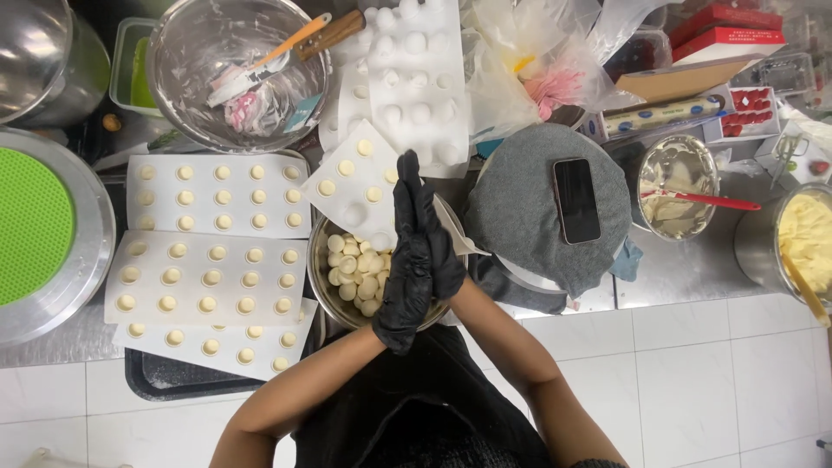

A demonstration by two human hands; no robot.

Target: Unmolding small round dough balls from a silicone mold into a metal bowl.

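Both my hands wear black gloves and are pressed flat together, palm to palm, fingers pointing away from me. My left hand [401, 273] and my right hand [438, 247] hover over a steel bowl [321, 286] that holds several small cream-coloured round pieces [355, 264]. Whether anything lies between the palms is hidden. A white mould sheet [351, 186] with a few filled cavities leans on the bowl's far rim, just left of my fingertips.
Three white mould sheets [212, 277] full of cream pieces lie to the left on a dark tray. A big steel mixing bowl [173, 52] with a spatula stands behind. A phone [576, 199] rests on grey cloth [511, 208]. Cream-filled bowls [676, 186] are at right, a green mat [30, 225] at left.
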